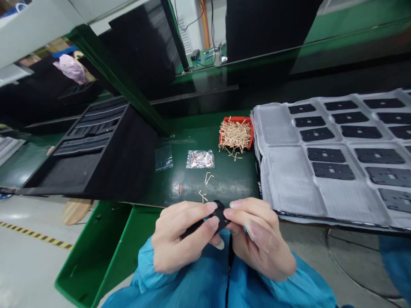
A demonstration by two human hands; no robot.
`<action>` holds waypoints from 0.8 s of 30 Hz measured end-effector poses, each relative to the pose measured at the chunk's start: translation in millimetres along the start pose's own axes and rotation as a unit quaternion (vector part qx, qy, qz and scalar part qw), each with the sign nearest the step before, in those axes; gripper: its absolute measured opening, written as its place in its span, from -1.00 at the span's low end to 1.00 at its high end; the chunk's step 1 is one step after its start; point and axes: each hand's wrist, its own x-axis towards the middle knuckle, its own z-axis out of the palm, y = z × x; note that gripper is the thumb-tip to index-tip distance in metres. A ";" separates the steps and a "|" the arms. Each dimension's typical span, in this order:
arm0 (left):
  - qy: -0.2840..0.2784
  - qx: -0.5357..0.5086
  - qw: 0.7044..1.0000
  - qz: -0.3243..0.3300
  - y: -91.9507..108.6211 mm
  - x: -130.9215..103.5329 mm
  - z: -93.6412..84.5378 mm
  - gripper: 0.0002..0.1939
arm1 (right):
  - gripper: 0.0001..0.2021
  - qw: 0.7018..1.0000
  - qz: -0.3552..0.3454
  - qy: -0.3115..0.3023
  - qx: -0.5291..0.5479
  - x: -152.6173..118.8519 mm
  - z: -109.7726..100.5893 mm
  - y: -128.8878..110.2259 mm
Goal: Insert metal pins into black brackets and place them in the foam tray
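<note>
Close to my body, just off the bench's front edge, both hands meet on a small black plate (219,214). My left hand (183,233) is closed on it, thumb and index finger pinching its left part. At the plate's right end, the fingers of my right hand (261,237) are pinched together; whether a small part sits between them is hidden. Beyond my hands, several small bent metal pieces (208,178) lie loose on the green bench (229,182). Farther back is a red bin (251,134) heaped with similar gold-coloured pieces (235,133).
Right of the bin, a translucent tray (281,171) holds rows of flat black plates (380,155). A filled clear bag (200,159) and a flat plastic bag (164,158) lie left of centre. A black partitioned box (112,158) stands left, above a green crate (93,252).
</note>
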 end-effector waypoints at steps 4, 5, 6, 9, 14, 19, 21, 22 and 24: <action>-0.011 0.025 0.995 0.094 0.7 4.6 1.2 -0.81 | -0.65 0.998 0.054 -0.026 0.005 -0.7 -2.7 -4.1; -0.017 0.036 0.993 0.112 -0.4 5.6 1.0 -0.80 | -0.67 0.998 0.059 -0.026 0.005 -0.8 -2.6 -4.3; -0.023 0.044 0.990 0.131 -2.0 6.2 0.6 -0.80 | -0.70 0.998 0.062 -0.026 0.005 -1.1 -2.2 -4.0; -0.039 0.054 0.983 0.172 -9.5 4.0 -1.5 -0.83 | -0.78 0.998 0.061 -0.015 -0.008 -3.4 0.3 -1.0; -0.084 0.051 0.984 0.152 -18.5 -4.4 -3.9 -0.77 | -0.73 0.997 -0.035 0.049 -0.049 -5.6 2.5 6.2; -0.090 0.039 0.984 0.147 -14.0 -2.1 -4.1 -0.86 | -0.77 0.994 -0.065 0.050 -0.067 -1.9 0.9 10.9; -0.079 0.046 0.987 0.135 -12.6 -1.4 -2.5 -0.91 | -0.76 0.994 -0.072 0.046 -0.073 -1.6 1.7 12.1; -0.071 0.050 0.987 0.135 -12.9 -1.9 -1.2 -0.94 | -0.76 0.993 -0.073 0.049 -0.073 -1.6 2.3 12.4; -0.049 0.054 0.987 0.143 -16.0 -5.0 2.3 -0.96 | -0.75 0.993 -0.069 0.062 -0.068 -0.6 3.0 12.0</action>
